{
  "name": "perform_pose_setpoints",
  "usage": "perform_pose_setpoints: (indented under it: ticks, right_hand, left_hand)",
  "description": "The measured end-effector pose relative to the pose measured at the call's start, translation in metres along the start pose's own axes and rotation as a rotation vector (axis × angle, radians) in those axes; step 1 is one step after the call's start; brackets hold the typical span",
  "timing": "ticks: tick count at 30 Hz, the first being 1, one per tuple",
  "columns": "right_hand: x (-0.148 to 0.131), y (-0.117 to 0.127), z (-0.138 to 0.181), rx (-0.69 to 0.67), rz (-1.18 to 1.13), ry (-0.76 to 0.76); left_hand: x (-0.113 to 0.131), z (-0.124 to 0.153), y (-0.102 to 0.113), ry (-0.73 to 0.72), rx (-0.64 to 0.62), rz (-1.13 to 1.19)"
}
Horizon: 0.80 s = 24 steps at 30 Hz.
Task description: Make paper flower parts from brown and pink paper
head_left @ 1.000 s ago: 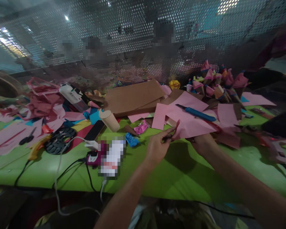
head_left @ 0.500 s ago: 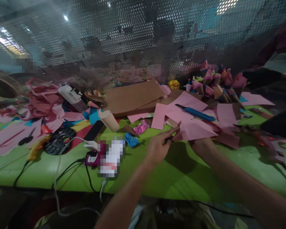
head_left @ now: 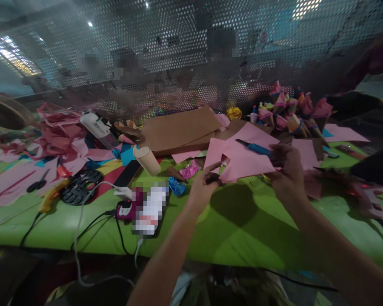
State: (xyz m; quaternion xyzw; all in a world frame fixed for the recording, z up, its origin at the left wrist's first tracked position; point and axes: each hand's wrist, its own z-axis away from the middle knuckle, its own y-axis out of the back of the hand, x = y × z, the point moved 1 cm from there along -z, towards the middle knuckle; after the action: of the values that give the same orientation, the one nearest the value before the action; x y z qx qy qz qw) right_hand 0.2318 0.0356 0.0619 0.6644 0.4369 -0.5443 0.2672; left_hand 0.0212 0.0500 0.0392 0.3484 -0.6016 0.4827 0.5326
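Observation:
A sheet of pink paper (head_left: 247, 165) is stretched between my two hands, just above the green table. My left hand (head_left: 206, 187) pinches its lower left corner, with the index finger reaching out along the edge. At the right end my right hand (head_left: 287, 176) grips the sheet, thumb near the edge and fingers bent behind it. Beyond the sheet, close to my right fingers, lies a blue-handled cutter knife (head_left: 258, 148) on more pink paper. Its handle end is hidden by my right hand.
Brown cardboard (head_left: 178, 129) lies behind, beside a cardboard tube (head_left: 147, 161). Paper cones with pink tops (head_left: 289, 110) crowd the back right. A pink glue gun (head_left: 367, 197) sits right, a yellow one (head_left: 52, 195) left. A charging phone (head_left: 150, 210) and cables lie front left.
My right hand has come out from beneath the sheet to its right side, fingers now raised. The sheet has flattened and shifted left, and my left hand has moved slightly left.

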Motion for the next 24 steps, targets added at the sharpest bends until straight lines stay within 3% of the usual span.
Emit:
perform_pose_setpoints:
  ticks: [2, 4, 7, 13, 24]
  right_hand:
    - [-0.008, 0.000, -0.002, -0.009, 0.094, 0.118]
    - [-0.011, -0.002, 0.000, -0.114, 0.126, 0.146]
    - [-0.010, -0.004, 0.005, -0.187, 0.127, 0.043]
    - [-0.006, -0.006, 0.007, -0.098, -0.044, -0.235]
    - [-0.002, -0.009, 0.008, -0.067, -0.156, -0.322]
  left_hand:
    - [0.001, 0.000, 0.001, 0.032, -0.023, 0.016]
    - [0.001, 0.002, 0.000, 0.050, -0.029, 0.013]
    - [0.003, 0.004, -0.002, 0.062, -0.009, -0.015]
    - [0.008, 0.004, -0.001, 0.067, 0.014, -0.050]
    - [0.007, 0.002, -0.001, 0.075, -0.011, 0.001]
